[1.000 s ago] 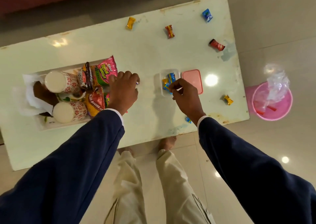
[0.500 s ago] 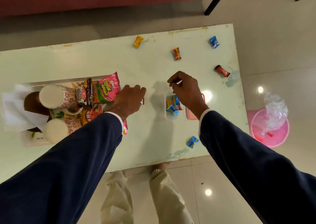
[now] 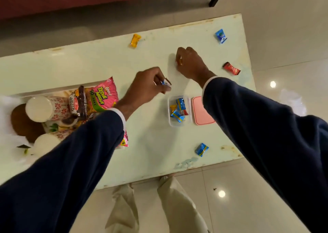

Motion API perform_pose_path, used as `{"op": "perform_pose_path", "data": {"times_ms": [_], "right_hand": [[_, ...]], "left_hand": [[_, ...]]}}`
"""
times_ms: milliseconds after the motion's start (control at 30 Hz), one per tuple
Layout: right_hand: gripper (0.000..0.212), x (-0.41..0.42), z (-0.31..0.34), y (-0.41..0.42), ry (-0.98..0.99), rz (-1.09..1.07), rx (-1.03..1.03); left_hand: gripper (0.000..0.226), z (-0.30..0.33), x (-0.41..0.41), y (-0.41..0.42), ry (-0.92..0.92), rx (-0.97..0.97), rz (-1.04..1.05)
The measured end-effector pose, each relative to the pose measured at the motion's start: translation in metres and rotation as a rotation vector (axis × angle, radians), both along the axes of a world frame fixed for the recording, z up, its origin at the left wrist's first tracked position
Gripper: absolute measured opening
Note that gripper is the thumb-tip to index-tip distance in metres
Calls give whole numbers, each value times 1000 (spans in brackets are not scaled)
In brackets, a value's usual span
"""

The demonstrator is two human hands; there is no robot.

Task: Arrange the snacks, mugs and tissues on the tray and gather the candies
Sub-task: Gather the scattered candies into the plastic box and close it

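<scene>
A small blue-and-white candy (image 3: 163, 82) is pinched in the fingertips of the left hand (image 3: 148, 87), which has been lifted from beside the tray (image 3: 53, 90) and brought toward the clear container (image 3: 179, 111). The right hand (image 3: 190, 62) has been moved away from that container to the far side of the table (image 3: 88, 67), where its curled fingers are closed on a red-orange candy (image 3: 179, 61) that lay loose half a second ago. Several wrapped candies are seen inside the container, with the pink lid (image 3: 201, 111) just beside it. Snack packets (image 3: 101, 96) and mugs (image 3: 48, 108) are held on the tray. Yellow (image 3: 135, 40), blue (image 3: 221, 36), red (image 3: 231, 68) and blue-gold (image 3: 201, 149) candies are left scattered on the table
</scene>
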State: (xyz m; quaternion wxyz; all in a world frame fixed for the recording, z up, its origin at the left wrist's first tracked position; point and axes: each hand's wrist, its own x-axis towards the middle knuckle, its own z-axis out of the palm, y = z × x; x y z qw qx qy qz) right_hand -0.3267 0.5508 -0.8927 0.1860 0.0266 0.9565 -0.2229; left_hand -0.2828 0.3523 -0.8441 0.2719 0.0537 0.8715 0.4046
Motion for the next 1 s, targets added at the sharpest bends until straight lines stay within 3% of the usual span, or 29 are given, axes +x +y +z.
{"op": "perform_pose_path", "data": {"times_ms": [200,367,567,767,1000], "right_hand": [[18,67,55,15,94,-289,-333],[17,153,79,5,13,-215,-288],[27,190,69,-7,-78,-538,-518],[15,189,66,15,-26,-595,-426],[30,59,29,66,214,-340,-170]], "left_hand": [[19,-7,65,15,-90,-7,-37],[31,-11,88,9,-102,-5,44],[32,-1,86,4,-49,32,-25],[27,-7,34,-17,164,-107,-9],[56,-26,-76,-20,257,-413,125]]}}
